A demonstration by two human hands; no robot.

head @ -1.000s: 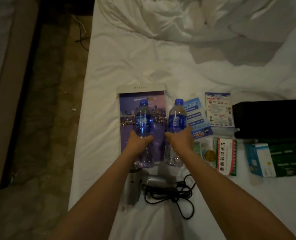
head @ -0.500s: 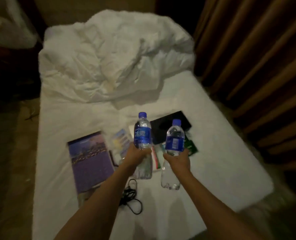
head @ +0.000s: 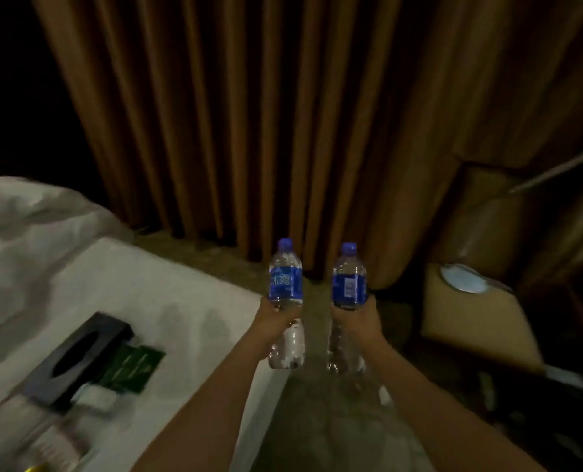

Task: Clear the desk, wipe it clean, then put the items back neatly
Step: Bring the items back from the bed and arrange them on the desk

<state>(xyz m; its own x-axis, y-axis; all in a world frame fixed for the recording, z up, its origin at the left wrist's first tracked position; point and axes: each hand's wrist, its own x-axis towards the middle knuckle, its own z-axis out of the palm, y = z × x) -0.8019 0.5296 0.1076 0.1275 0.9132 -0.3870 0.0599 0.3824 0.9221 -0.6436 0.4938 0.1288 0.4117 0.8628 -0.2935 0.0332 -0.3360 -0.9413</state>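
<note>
Bottles are being carried upright, one in each fist, out past the corner of the bed (head: 181, 284) and over the carpet. The left hand (head: 276, 320) is wrapping its fingers round the left bottle (head: 285, 284) just under the blue label, and the right hand (head: 353, 321) is gripping the right bottle (head: 349, 287) at the same height. Both look full and capped, so they are probably weighing a fair bit for their size; the thin plastic would likely be giving under a hard squeeze, and holding at the waist below the label seems the steadiest place. Lying back on the white sheet near the bed's edge are a black tissue box (head: 79, 356), a green packet (head: 131, 367) touching it, and a small white box (head: 94, 398) just beside. Ahead, brown curtains (head: 249, 114) are hanging, with a tan chair (head: 470, 321) to the right, which could be crowding the way onward.
</note>
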